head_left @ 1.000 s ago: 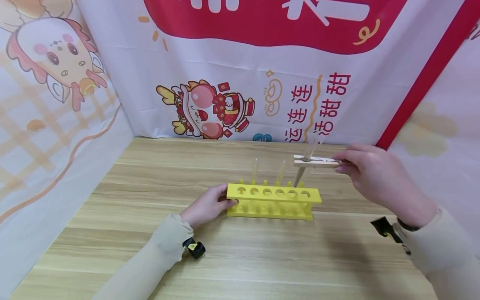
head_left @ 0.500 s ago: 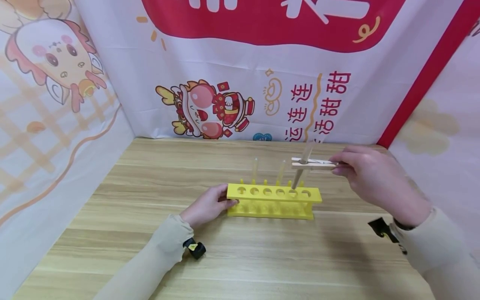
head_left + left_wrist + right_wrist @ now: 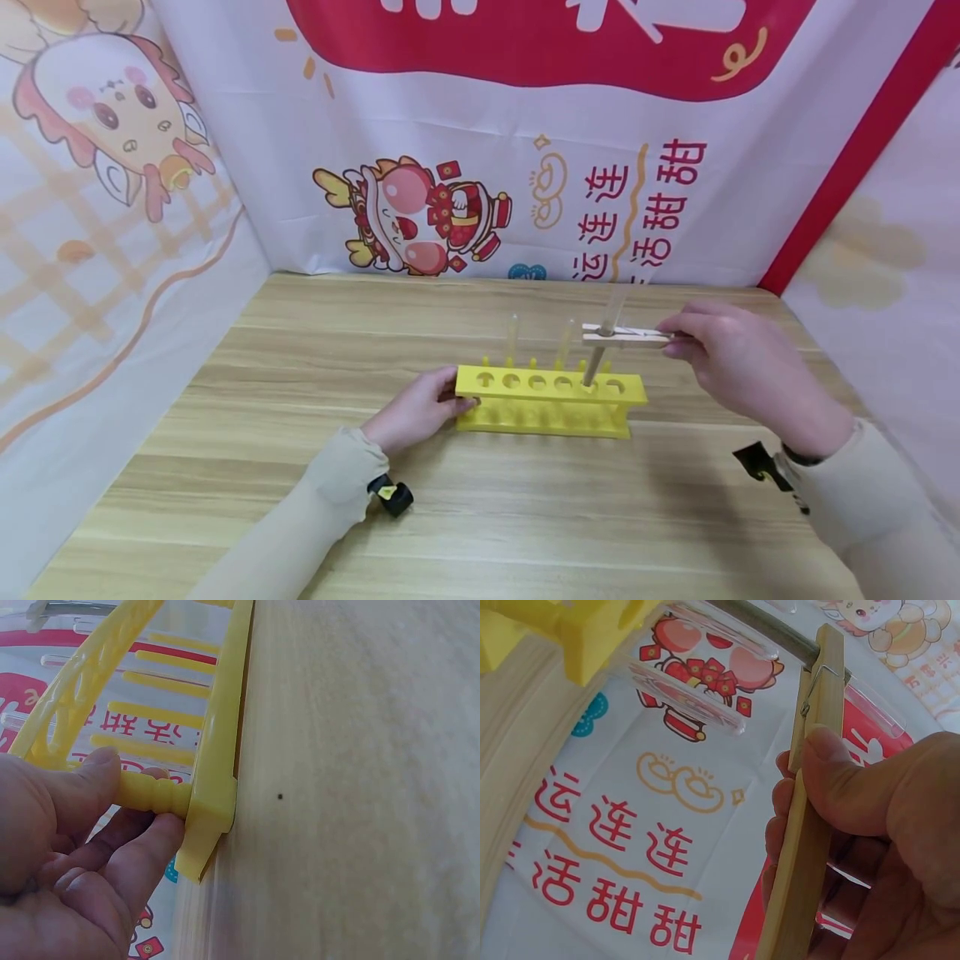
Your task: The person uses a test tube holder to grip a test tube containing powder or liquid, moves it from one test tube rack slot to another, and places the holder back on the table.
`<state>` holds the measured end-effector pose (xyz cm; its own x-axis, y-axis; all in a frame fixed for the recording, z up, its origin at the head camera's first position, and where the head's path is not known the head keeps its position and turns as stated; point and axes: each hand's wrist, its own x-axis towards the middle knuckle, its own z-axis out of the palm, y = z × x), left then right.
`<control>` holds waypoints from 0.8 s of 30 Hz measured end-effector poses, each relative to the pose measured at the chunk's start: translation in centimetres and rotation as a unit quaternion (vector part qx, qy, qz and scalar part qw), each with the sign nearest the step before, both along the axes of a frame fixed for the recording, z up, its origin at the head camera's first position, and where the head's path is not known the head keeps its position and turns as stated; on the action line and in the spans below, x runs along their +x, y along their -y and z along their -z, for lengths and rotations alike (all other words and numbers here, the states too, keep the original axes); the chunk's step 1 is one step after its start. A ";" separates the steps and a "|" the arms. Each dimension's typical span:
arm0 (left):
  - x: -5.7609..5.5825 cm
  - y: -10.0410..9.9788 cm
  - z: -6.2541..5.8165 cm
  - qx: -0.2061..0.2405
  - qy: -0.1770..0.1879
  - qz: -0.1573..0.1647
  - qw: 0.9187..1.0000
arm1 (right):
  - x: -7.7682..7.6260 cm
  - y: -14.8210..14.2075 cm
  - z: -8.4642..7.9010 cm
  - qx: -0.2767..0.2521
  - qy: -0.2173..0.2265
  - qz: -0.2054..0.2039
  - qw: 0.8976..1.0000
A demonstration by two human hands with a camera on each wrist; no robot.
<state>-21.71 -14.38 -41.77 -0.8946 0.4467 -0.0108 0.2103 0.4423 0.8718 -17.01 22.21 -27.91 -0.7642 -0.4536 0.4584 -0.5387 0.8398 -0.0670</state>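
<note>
My left hand (image 3: 416, 410) grips the left end of a yellow test tube rack (image 3: 551, 395). In the left wrist view, thumb and fingers close round its ridged end post (image 3: 154, 793). My right hand (image 3: 738, 367) holds a wooden test tube clamp (image 3: 633, 337) by its handle, thumb on top in the right wrist view. The clamp's jaws grip a test tube (image 3: 595, 365) with dark grey contents and a clear upper part. Tilted, the tube has its lower end at the rack's second hole from the right; how deep it sits cannot be told.
Two clear test tubes, one left (image 3: 512, 337) and one right (image 3: 565, 342), stand upright along the rack's rear row of pegs. The rack rests on a wood-grain table (image 3: 480, 517). A printed cloth (image 3: 450, 108) hangs behind, with more cloth at both sides.
My right hand has brought the clamp and its test tube slightly left and down, so the tube's tip has gone from behind the rack to the hole. The left hand keeps its grip.
</note>
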 end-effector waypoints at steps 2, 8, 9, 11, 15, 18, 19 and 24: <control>0.0 0.0 0.0 0.000 0.001 0.000 1.000 | 0.0 0.0 0.2 0.000 0.004 -0.003 1.000; 0.1 0.0 -0.1 -0.002 0.002 0.000 1.000 | -0.1 0.1 0.6 0.002 0.028 0.007 1.000; 0.1 0.0 -0.1 -0.001 0.002 0.000 1.000 | -0.1 0.1 0.7 0.001 0.033 0.010 0.999; 0.1 0.0 -0.1 -0.001 0.002 0.000 1.000 | -0.1 0.2 0.9 -0.001 0.040 0.015 0.999; 0.1 0.1 -0.1 0.000 0.003 0.002 1.000 | -0.1 0.1 1.4 -0.004 0.039 0.011 0.999; 0.0 0.1 -0.1 0.001 0.004 0.005 1.000 | -0.2 0.1 1.7 -0.005 0.039 0.008 0.999; 0.0 0.1 -0.1 0.002 0.005 0.005 1.000 | -0.2 0.1 1.8 -0.004 0.041 0.009 0.999; 0.0 0.0 -0.1 0.006 0.008 0.003 1.000 | -0.3 0.1 2.4 -0.002 0.028 0.006 1.000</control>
<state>-21.71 -14.41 -41.72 -0.8915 0.4525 -0.0197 0.1986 0.4298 0.8808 -17.28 22.12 -30.28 -0.7948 -0.4421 0.4157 -0.5230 0.8465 -0.0996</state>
